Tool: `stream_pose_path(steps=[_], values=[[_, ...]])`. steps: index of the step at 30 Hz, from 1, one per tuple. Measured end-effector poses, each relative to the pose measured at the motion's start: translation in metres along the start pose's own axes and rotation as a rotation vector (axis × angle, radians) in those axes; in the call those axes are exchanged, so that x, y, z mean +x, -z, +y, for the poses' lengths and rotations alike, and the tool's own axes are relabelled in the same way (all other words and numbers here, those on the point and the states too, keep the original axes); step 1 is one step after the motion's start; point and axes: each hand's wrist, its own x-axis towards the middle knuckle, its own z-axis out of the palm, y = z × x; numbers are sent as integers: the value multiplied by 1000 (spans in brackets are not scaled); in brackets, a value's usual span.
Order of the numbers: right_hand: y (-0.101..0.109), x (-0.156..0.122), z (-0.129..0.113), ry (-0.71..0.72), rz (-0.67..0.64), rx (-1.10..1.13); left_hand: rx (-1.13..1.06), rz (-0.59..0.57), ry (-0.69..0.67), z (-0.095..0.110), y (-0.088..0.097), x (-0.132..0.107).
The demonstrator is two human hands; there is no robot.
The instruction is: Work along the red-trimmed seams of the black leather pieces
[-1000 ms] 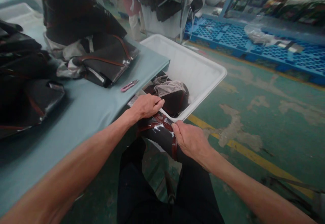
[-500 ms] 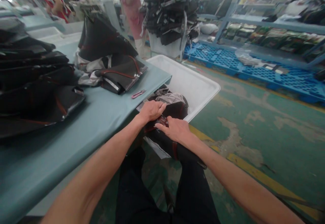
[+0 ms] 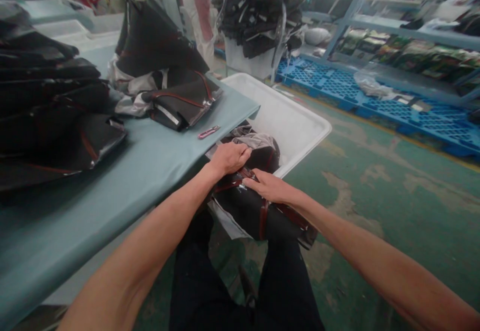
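Black bag (image 3: 250,211), red trim, lies against the white bin's (image 3: 300,121) near corner, long axis far-left to near-right. My left hand (image 3: 229,157) fingers curl tight on its far end; right hand (image 3: 268,187) fingers rest mid-bag, grip unclear.

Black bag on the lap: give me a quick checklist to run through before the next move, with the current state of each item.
1. Left hand grip: fingers curled over the top edge of the black bag. Ok.
2. Right hand grip: it lies on the bag's red-brown trim, but whether it pinches the trim is unclear. Cannot tell.
3. Bag support: it rests across the lap, between the table and the white bin. Ok.
4. Bin space: the far part is bare, and another dark bag sits at the near end. Ok.
5. Pink snips: on the table near its edge, apart from both hands. Ok.
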Motion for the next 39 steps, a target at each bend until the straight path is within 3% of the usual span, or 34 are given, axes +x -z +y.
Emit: stream_pose_path(steps=[4, 9, 11, 15, 21, 23, 28, 33, 39], values=[[0, -1, -2, -86, 45, -57, -29, 62, 8, -2, -3, -1], [0, -8, -11, -109, 111, -162, 58, 313, 153, -3, -6, -8], [1, -10, -14, -119, 132, -178, 97, 352, 218, -2, -7, -10], [2, -10, -18, -142, 128, -142, 152, 311, 346, -1, -6, -7], [-2, -9, -16, -124, 194, -125, 105, 195, 414, 5, 5, -6], [-2, -9, -15, -119, 205, -129, 84, 210, 356, 9, 5, -11], [-4, -10, -17, -124, 226, -172, 67, 171, -2, 12, -4, -25], [-7, -8, -23, -128, 239, -208, 105, 160, -76, 6, -7, -24], [-9, -7, -26, -155, 226, -243, 47, 141, -62, 4, -10, -24]])
